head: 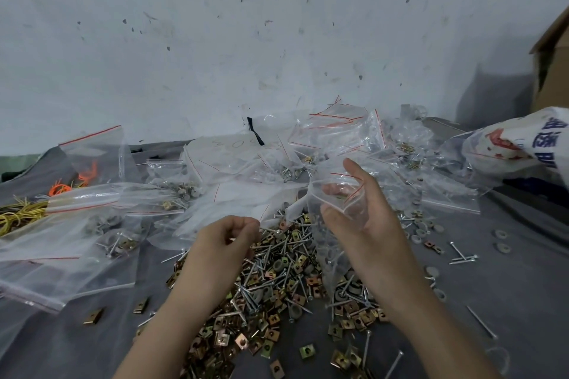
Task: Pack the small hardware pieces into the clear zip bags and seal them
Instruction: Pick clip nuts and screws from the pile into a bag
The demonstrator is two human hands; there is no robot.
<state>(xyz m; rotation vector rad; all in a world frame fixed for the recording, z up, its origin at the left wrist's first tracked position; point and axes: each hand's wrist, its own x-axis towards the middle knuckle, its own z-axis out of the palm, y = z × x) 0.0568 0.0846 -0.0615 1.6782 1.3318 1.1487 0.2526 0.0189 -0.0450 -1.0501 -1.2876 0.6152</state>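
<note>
A heap of brass-coloured square clips, long screws and grey washers [271, 280] covers the grey cloth in front of me. My right hand [366, 221] holds up a clear zip bag [329, 203] with a red seal line, thumb and fingers curled around its mouth; the bag hangs down over the heap with some pieces at its bottom. My left hand [228, 240] hovers just left of it, fingers curled and pinching what looks like a thin screw. Many filled and empty zip bags [332, 132] lie piled behind the heap.
A bag with yellow and orange rubber bands [27, 212] lies at the far left. A printed plastic sack [523, 141] and a cardboard box [551, 61] stand at the right. Loose washers and screws [462, 255] scatter right of the heap. A stained wall rises behind the table.
</note>
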